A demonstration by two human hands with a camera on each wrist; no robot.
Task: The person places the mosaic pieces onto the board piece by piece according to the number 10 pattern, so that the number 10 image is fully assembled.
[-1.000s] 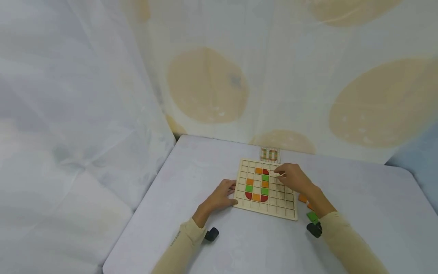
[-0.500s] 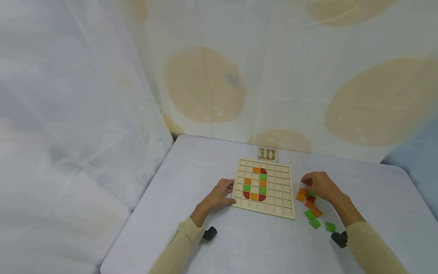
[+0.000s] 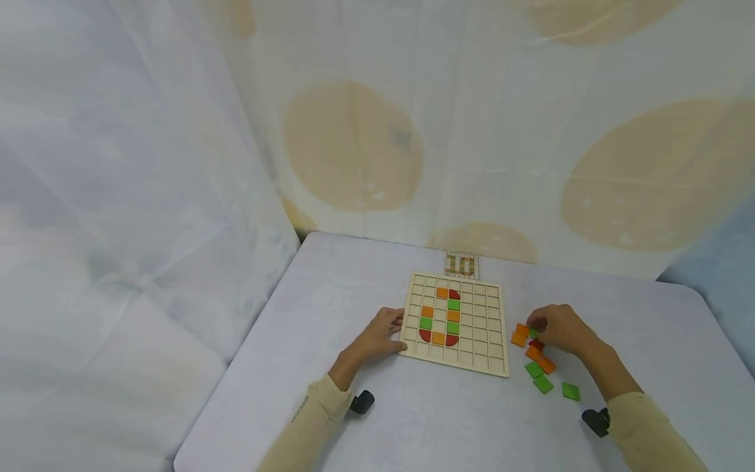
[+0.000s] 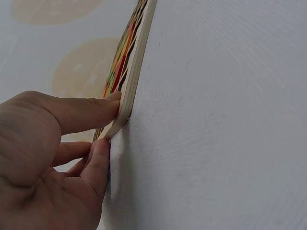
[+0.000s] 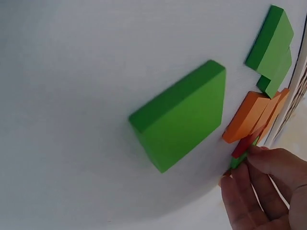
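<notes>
Wooden grid board (image 3: 480, 333) sits on a pale tabletop (image 3: 348, 278), its squares partly filled with flat tiles in red, orange and green. The inlaid tiles (image 3: 453, 316) trace a hook: red, green, orange, green and red run down its right side, one orange piece flanks the far red, another lies between the two near reds, and a green and an orange climb the left. The red pieces have a rounded edge.

A person's left hand (image 3: 374, 337) grips the board at its near left corner, thumb over the rim and fingers along the left edge. Right of the board, the right hand (image 3: 563, 328) pinches a green tile (image 5: 237, 160) between thumb and curled fingers, just beside a loose red tile (image 3: 536, 344).

Other loose pieces lie around them: orange tiles (image 3: 547, 364), some overlapping, two touching green tiles (image 3: 543, 383) nearer the person, and a single green square (image 3: 570, 391) off to the right.

A small patterned card (image 3: 462, 265) lies just beyond the board's far edge. Cream sleeves (image 3: 315, 419) cover both forearms, a black device (image 3: 362, 402) showing at each wrist. Behind the tabletop hangs white fabric (image 3: 472, 157) printed with large tan rounds.
</notes>
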